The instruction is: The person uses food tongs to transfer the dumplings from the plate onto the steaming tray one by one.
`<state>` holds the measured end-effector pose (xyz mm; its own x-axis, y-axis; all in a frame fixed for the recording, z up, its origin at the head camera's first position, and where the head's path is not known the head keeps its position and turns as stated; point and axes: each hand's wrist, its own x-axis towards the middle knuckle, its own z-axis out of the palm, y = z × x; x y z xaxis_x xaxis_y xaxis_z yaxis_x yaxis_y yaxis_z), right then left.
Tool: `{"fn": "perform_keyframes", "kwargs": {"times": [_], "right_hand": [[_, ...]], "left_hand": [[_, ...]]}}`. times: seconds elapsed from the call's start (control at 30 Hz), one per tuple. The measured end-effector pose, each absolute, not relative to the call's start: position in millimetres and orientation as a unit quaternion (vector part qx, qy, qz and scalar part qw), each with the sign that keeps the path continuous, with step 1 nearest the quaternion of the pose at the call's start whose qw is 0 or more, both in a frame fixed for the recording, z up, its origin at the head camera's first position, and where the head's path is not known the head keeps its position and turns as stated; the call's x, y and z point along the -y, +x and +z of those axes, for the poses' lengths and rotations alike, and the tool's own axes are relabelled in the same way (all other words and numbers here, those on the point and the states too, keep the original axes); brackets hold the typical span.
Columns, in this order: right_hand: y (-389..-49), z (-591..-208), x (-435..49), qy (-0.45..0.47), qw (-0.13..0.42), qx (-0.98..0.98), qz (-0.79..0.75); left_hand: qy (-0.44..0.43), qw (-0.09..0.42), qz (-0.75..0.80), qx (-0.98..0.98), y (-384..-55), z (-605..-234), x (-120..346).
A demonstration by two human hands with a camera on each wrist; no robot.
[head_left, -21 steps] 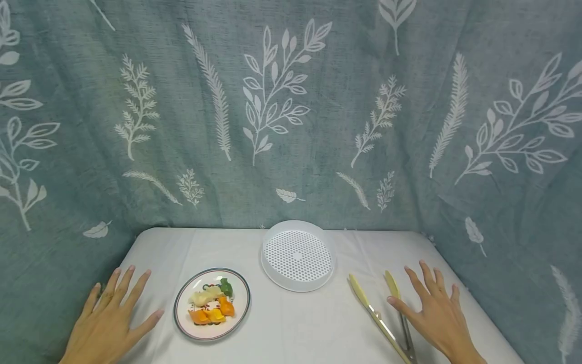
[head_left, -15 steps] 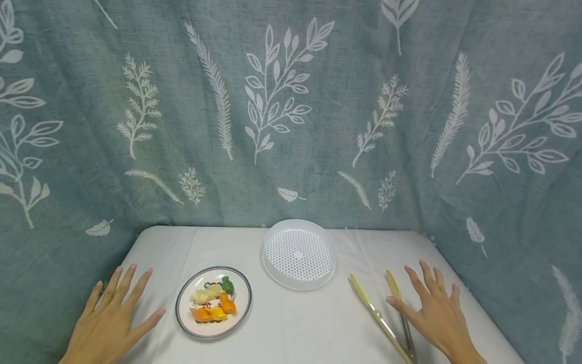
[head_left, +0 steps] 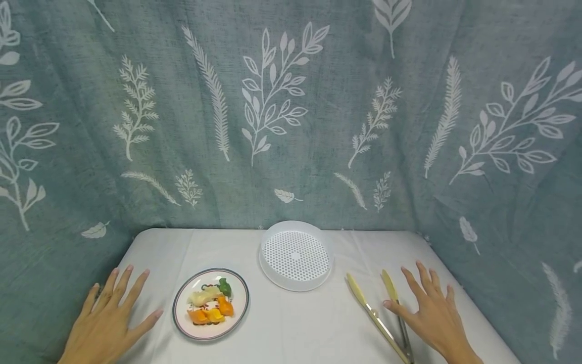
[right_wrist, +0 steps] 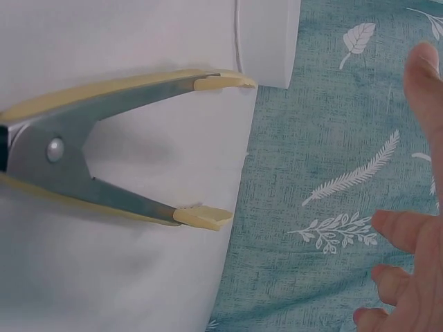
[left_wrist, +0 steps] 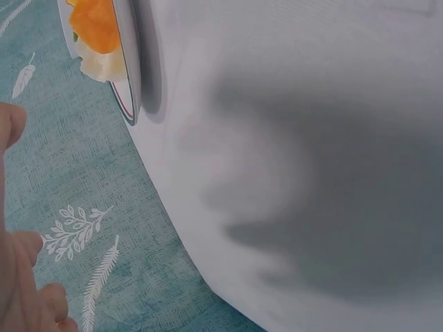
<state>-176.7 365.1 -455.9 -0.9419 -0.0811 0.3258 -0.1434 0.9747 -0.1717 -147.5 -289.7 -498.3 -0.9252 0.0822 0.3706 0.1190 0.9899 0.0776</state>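
My left hand point(head_left: 106, 321) is spread at the table's left side, fingers straight and holding nothing. To the right of its thumb is a round plate point(head_left: 183, 306) with a dark rim, bearing several small dumpling-like pieces point(head_left: 204, 297) in orange, yellow, cream and green. My right hand point(head_left: 434, 316) is likewise spread over the right side, with nothing in it. Beside its thumb lie tongs point(head_left: 379, 323), arms apart, with pale yellow tips; the thumb overlaps one arm in the head view. The right wrist view shows the tongs' riveted metal body point(right_wrist: 69, 149).
A white round tray point(head_left: 297, 283) with a perforated base stands at the back middle of the table, near its far edge. White cloth point(head_left: 291, 328) covers the tabletop. A blue-green curtain point(head_left: 318, 126) with white leaf prints hangs behind and along both sides.
The head view has shifted slightly. Both hands, the plate, the tray and the tongs keep their places.
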Motion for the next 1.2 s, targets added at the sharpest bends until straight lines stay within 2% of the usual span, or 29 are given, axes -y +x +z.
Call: {"fn": "perform_keyframes", "kwargs": {"times": [0.3,0.47,0.63,0.7,0.9,1.2], "right_hand": [[-176.1,-455.3,-364.8,0.057,0.15,0.982,0.096],[-171.4,-453.8,-362.6,0.017,0.093,0.989,0.112],[-170.3,-460.6,-361.3,-0.022,0.043,0.991,0.127],[-171.6,-464.5,-360.0,-0.036,0.022,0.99,0.134],[-173.2,-478.0,-353.7,-0.061,-0.02,0.986,0.152],[-168.9,-495.4,-352.7,-0.052,-0.01,0.989,0.142]], "left_hand": [[-0.066,0.191,-0.052,0.978,-147.5,-498.4,292.2],[-0.077,0.163,-0.092,0.979,-147.6,-497.3,286.2],[-0.083,0.173,-0.153,0.969,-146.3,-494.6,278.2],[-0.072,0.16,-0.169,0.97,-146.7,-493.5,276.8],[-0.027,0.078,-0.218,0.972,-150.2,-496.4,275.0],[0.015,-0.01,-0.312,0.95,-161.7,-508.2,266.7]]}}
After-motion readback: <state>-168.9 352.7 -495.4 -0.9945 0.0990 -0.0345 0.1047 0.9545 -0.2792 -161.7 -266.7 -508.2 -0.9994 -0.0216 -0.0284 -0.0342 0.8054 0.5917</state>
